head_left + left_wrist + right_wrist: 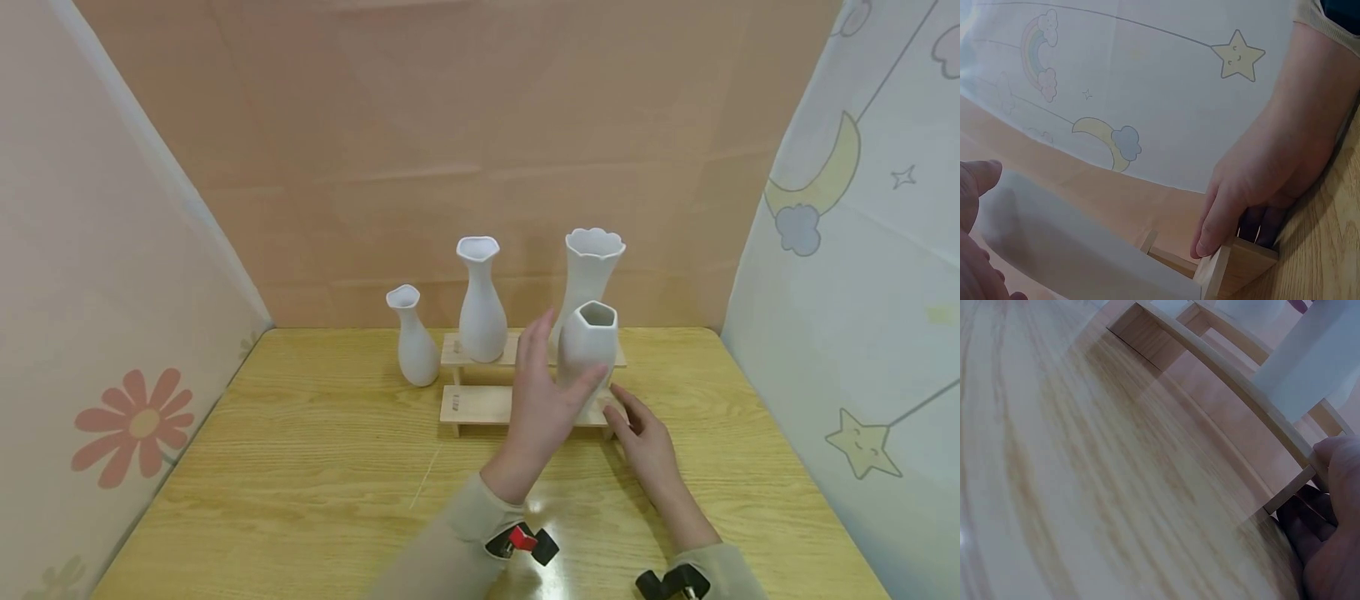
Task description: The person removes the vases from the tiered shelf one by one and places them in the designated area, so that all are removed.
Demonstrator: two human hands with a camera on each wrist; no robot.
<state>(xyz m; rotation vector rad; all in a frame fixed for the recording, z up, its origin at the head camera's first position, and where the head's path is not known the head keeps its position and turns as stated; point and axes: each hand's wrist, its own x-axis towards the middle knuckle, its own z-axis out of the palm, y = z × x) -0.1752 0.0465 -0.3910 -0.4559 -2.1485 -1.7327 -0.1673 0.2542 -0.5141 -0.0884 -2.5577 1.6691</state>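
Pink flower (145,423) at left; moon (836,177), star (865,444) at right; peach backdrop (480,125)

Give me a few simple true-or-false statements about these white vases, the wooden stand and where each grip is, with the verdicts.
1. The person's right-hand grip is on the right end of the wooden stand. True.
2. Every vase is on the stand. False: the leftmost vase stands on the table.
3. The left-hand grip is beside the pentagon-mouthed vase. True.
4. The pentagon-mouthed vase is behind the scallop-rimmed one. False: it is in front of the scallop-rimmed vase.
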